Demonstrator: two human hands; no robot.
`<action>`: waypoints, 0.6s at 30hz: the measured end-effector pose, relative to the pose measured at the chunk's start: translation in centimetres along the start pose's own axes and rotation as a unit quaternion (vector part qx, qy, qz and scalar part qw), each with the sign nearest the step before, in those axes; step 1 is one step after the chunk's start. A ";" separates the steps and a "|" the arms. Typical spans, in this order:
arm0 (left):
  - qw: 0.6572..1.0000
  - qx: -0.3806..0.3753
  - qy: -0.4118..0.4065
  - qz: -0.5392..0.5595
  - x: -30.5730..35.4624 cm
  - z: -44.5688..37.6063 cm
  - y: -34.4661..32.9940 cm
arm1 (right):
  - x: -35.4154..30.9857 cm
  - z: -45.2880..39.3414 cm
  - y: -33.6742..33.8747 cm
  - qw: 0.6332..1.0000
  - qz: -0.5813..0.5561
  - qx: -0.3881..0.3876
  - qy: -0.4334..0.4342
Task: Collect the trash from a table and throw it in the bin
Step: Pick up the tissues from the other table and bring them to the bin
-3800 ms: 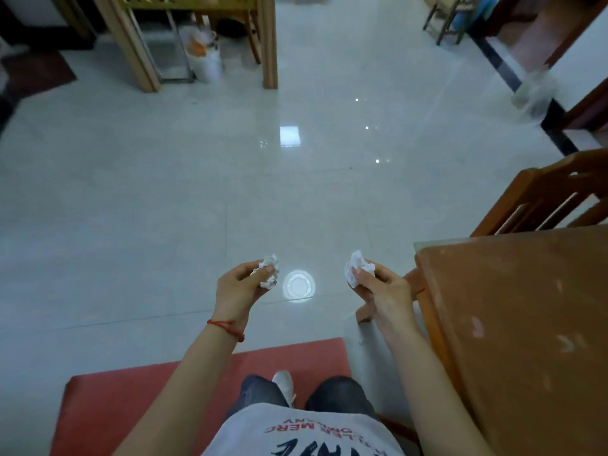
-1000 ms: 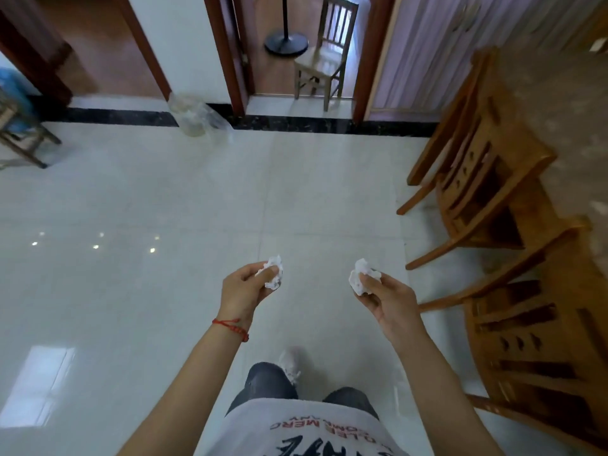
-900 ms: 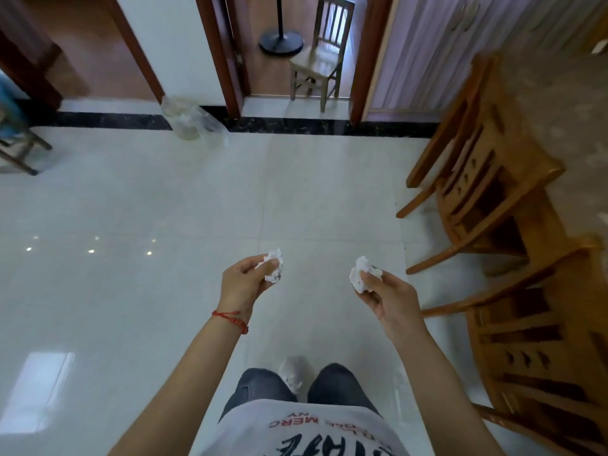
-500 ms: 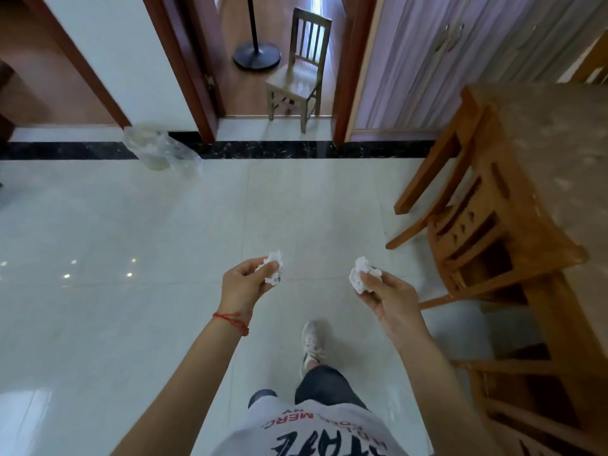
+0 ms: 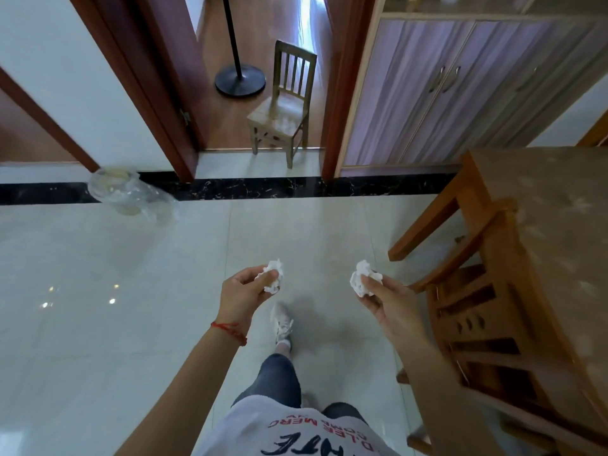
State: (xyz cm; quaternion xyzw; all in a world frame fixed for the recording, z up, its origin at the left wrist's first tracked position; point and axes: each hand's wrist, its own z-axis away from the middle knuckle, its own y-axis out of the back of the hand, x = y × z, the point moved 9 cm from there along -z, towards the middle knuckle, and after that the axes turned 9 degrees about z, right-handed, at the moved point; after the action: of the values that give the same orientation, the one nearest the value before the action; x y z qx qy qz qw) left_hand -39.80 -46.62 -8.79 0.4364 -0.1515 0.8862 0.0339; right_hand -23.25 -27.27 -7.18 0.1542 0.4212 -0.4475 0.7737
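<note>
Head view: we are pinching a crumpled white paper wad (image 5: 273, 276) in our left hand (image 5: 242, 296) and another (image 5: 362, 283) in our right hand (image 5: 390, 306), both roundish, above the pale tiled floor (image 5: 98, 307), the plastic-lined bin (image 5: 126, 192) far left.

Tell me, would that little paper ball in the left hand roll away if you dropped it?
Probably not far. The paper ball looks crumpled and lumpy, so it would likely settle quickly. The left hand holds it with just fingertips, so it seems very light, and soft enough to squash.
</note>
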 end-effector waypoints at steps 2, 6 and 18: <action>1.000 -0.011 0.000 0.000 1.7 -3.6 -2.0 | -2.0 -3.2 -1.1 1.000 -0.005 0.004 0.006; 1.000 -0.024 0.006 0.004 5.6 -10.6 -6.1 | -6.5 -9.5 -3.2 0.999 -0.014 0.025 0.018; 0.998 -0.053 0.016 -0.022 14.9 -26.9 -17.3 | -17.4 -24.3 -7.3 0.997 -0.043 0.070 0.004</action>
State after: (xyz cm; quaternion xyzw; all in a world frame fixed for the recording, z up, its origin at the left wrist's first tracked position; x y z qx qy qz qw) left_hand -66.22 -23.20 -8.41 0.4232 -0.1880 0.8828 0.0791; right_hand -45.99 -6.58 -6.91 0.1910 0.3982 -0.5081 0.7395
